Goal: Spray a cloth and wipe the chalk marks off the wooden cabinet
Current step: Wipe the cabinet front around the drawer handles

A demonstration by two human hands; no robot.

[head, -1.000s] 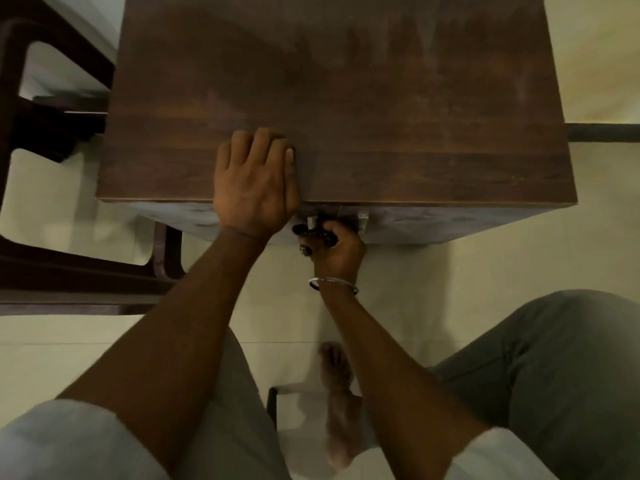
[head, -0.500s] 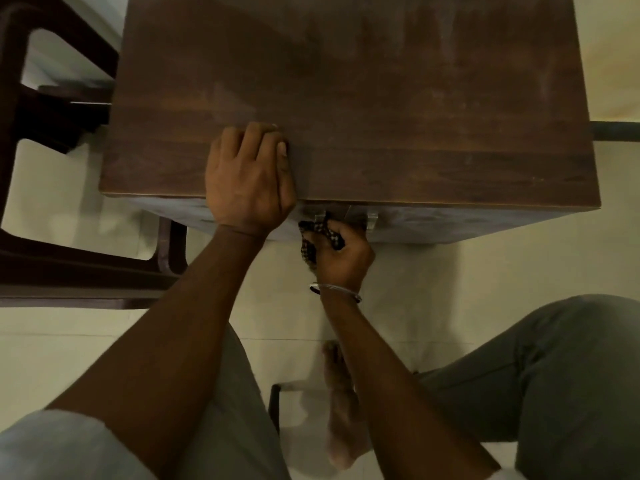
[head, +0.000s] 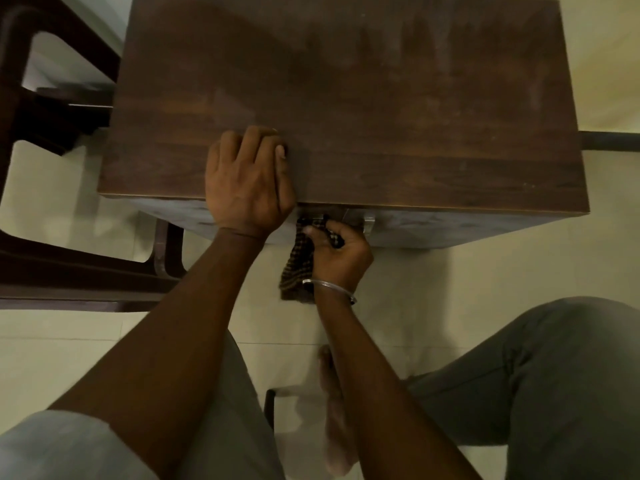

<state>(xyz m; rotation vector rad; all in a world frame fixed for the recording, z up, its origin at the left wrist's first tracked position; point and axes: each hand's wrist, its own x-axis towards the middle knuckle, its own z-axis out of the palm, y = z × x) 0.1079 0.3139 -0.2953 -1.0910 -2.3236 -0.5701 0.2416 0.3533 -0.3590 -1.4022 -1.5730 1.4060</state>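
The right hand (head: 341, 252) curls tight round the checked cloth (head: 298, 271) at the cabinet (head: 381, 98) front; just above it, the left hand (head: 247, 181) rests loosely on top.

Pale, whitish sleeve (head: 69, 445) on the left arm, bunched at its edge high up the arm. Both forearms bare below it. Thin, plain silver-coloured bangle (head: 329, 286) round the right wrist, with a small dark tip at one end. Grey-green trousers (head: 554, 375) on both legs, seam line showing on the right thigh. One foot (head: 334, 410) bare.
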